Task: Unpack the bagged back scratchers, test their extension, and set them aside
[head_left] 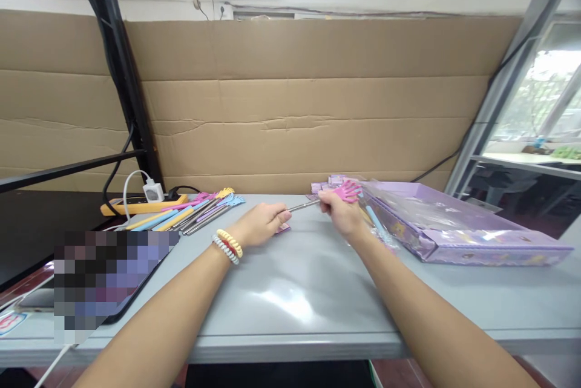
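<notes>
A back scratcher (348,190) with a pink hand-shaped head and a thin metal rod is held slantwise above the table between my hands. My left hand (259,223) is closed around its lower end, hiding the handle. Just below the pink head, my right hand (341,211) grips the rod with closed fingers. A small purple piece (284,228) shows beneath my left hand. Left of that hand lies a pile of back scratchers (200,211) with pink, yellow and blue heads and metal rods. Blue and yellow sticks in clear wrapping (379,226) lie beside my right forearm.
On the right of the grey table (290,321) stands an open purple box (490,255) with clear plastic bags (422,206) in it. A tablet-like device (157,264), partly blurred, lies at left. Behind it are an orange power strip (113,207) and cables. Cardboard (318,103) walls the back.
</notes>
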A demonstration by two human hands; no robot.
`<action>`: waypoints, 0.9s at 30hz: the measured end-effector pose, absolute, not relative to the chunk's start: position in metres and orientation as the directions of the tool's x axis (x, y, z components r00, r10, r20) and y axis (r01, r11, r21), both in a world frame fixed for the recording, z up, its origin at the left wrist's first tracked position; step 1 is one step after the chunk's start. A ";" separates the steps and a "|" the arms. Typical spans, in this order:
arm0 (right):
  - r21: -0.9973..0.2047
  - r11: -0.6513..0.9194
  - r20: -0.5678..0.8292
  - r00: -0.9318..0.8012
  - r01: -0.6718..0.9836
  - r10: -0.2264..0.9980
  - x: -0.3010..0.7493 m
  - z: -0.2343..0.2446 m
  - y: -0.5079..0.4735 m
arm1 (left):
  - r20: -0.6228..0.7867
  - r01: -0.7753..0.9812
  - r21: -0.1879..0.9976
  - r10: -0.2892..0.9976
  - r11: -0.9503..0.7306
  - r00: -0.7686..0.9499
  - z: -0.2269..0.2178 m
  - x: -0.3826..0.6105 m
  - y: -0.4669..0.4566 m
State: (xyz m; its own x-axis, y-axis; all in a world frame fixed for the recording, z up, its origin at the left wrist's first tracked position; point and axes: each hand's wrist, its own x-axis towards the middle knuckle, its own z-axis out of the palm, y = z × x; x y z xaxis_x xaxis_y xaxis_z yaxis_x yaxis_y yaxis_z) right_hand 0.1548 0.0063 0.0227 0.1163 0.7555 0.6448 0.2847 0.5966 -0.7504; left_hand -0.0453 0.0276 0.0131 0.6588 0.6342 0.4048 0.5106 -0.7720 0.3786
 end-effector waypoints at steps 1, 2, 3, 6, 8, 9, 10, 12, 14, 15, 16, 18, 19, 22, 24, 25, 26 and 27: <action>-0.758 0.605 0.648 0.178 0.246 0.740 0.161 0.024 0.009 | 0.411 0.530 0.356 0.639 -0.769 0.651 0.013 -0.050 0.031; -0.764 0.614 0.645 0.245 0.195 0.724 0.167 0.025 0.012 | 0.418 0.552 0.331 0.643 -0.766 0.642 0.013 -0.054 0.035; -0.770 0.624 0.630 0.313 0.134 0.711 0.172 0.026 0.015 | 0.425 0.572 0.310 0.649 -0.760 0.632 0.013 -0.058 0.039; -0.766 0.642 0.570 0.442 -0.018 0.692 0.185 0.031 0.022 | 0.432 0.625 0.285 0.679 -0.727 0.593 0.014 -0.068 0.049; -0.768 0.639 0.552 0.460 -0.044 0.695 0.188 0.033 0.023 | 0.429 0.651 0.283 0.700 -0.704 0.571 0.014 -0.070 0.054; -0.770 0.636 0.550 0.460 -0.043 0.697 0.188 0.033 0.024 | 0.427 0.662 0.283 0.709 -0.694 0.562 0.013 -0.071 0.056; -0.769 0.638 0.549 0.465 -0.045 0.695 0.187 0.033 0.024 | 0.424 0.671 0.285 0.717 -0.685 0.553 0.013 -0.072 0.057; -0.766 0.640 0.540 0.480 -0.060 0.691 0.184 0.031 0.024 | 0.430 0.685 0.281 0.726 -0.672 0.536 0.012 -0.073 0.059; -0.786 0.614 0.515 0.470 -0.075 0.717 0.180 0.028 0.024 | 0.443 0.696 0.263 0.725 -0.668 0.528 0.010 -0.076 0.058; -0.805 0.588 0.501 0.443 -0.077 0.744 0.178 0.026 0.024 | 0.448 0.702 0.252 0.723 -0.667 0.526 0.008 -0.078 0.058; -0.828 0.556 0.491 0.394 -0.066 0.777 0.175 0.024 0.023 | 0.450 0.706 0.241 0.722 -0.665 0.526 0.007 -0.079 0.056; -0.873 0.488 0.475 0.246 0.007 0.845 0.170 0.020 0.021 | 0.447 0.710 0.230 0.720 -0.666 0.530 0.004 -0.080 0.053; -0.885 0.460 0.465 0.171 0.066 0.869 0.167 0.019 0.019 | 0.446 0.703 0.232 0.715 -0.673 0.538 0.003 -0.078 0.052; -0.884 0.404 0.419 0.017 0.235 0.908 0.160 0.018 0.012 | 0.442 0.662 0.248 0.691 -0.707 0.572 0.001 -0.070 0.046; -0.875 0.387 0.402 -0.009 0.292 0.916 0.157 0.019 0.009 | 0.433 0.655 0.251 0.688 -0.712 0.582 0.001 -0.065 0.043; -0.868 0.382 0.398 -0.015 0.317 0.917 0.157 0.020 0.007 | 0.430 0.661 0.246 0.691 -0.709 0.581 0.002 -0.064 0.043; -0.858 0.381 0.398 -0.022 0.346 0.917 0.157 0.020 0.006 | 0.427 0.668 0.239 0.694 -0.705 0.580 0.002 -0.064 0.043; -0.840 0.389 0.407 -0.034 0.378 0.913 0.156 0.021 0.005 | 0.423 0.675 0.232 0.697 -0.701 0.578 0.003 -0.065 0.044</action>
State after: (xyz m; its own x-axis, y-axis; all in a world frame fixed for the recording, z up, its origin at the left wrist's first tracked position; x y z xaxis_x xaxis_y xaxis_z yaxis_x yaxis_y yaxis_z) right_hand 0.1560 0.0047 0.0207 -0.0343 0.9126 0.4074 0.3778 0.3893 -0.8401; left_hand -0.0652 0.0442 0.0032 0.5783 0.6974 0.4232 0.6748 -0.7005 0.2323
